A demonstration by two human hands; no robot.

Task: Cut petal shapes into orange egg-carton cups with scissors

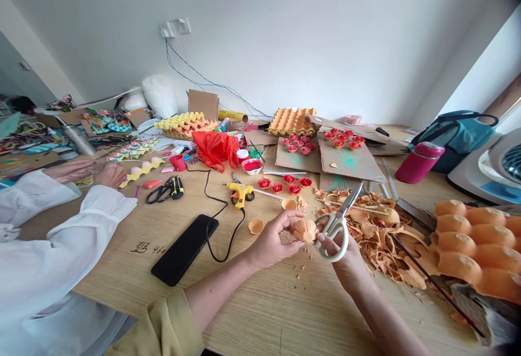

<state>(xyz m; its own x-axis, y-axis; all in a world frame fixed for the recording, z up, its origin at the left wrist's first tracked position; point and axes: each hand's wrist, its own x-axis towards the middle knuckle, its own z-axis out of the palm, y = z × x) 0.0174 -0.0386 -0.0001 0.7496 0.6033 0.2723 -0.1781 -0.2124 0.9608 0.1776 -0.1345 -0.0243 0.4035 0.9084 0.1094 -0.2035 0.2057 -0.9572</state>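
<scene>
My left hand [274, 241] pinches an orange egg-carton cup [305, 231], cut into petal shapes, between thumb and fingers. In my right hand [345, 261] is a pair of scissors [337, 224] with white handles, its blades pointing up and away to the right. The right fingertips are close to the cup; whether they touch it I cannot tell. Just left of my left hand a cut orange cup [256, 226] lies on the table, and another cup [288, 204] sits beyond the hand. Small orange scraps are scattered below the cup.
A heap of carton scraps [391, 242] and an orange egg tray [476, 236] occupy the right side. Ahead lie red paper roses [293, 188] and a yellow glue gun [240, 194]. A black phone [185, 248] rests left. A co-worker's hands [108, 174] work at far left.
</scene>
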